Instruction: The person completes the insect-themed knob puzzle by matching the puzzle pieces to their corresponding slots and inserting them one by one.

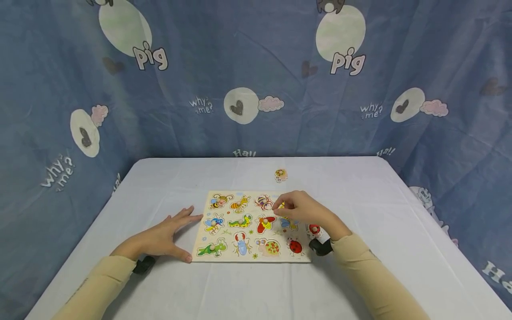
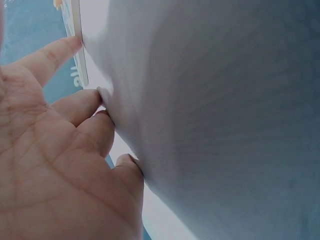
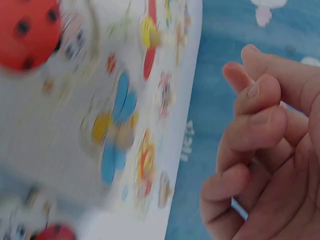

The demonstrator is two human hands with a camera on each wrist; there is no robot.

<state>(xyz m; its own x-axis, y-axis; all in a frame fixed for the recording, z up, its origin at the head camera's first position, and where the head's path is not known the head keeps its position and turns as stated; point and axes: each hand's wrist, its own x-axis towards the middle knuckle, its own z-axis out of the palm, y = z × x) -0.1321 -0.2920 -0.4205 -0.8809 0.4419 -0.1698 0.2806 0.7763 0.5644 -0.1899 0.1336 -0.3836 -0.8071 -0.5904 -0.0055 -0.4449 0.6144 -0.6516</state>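
Note:
A wooden insect puzzle board (image 1: 250,232) lies flat on the white table. My left hand (image 1: 166,235) is spread at its left side, with fingertips touching the board's edge; the left wrist view shows one finger (image 2: 60,52) against that edge. Over the board's back right part hovers my right hand (image 1: 302,209), fingers loosely bent. In the right wrist view this hand (image 3: 270,135) holds nothing. Below it are a blue-winged insect piece (image 3: 117,130) with a knob and a red-winged butterfly piece (image 1: 265,224). The back right picture is partly hidden by the hand.
Behind the board lies a loose snail-like piece (image 1: 281,174). Another loose piece with red on it (image 1: 314,230) lies right of the board, partly covered by the right wrist. A blue printed cloth (image 1: 256,66) hangs behind the white table (image 1: 176,175).

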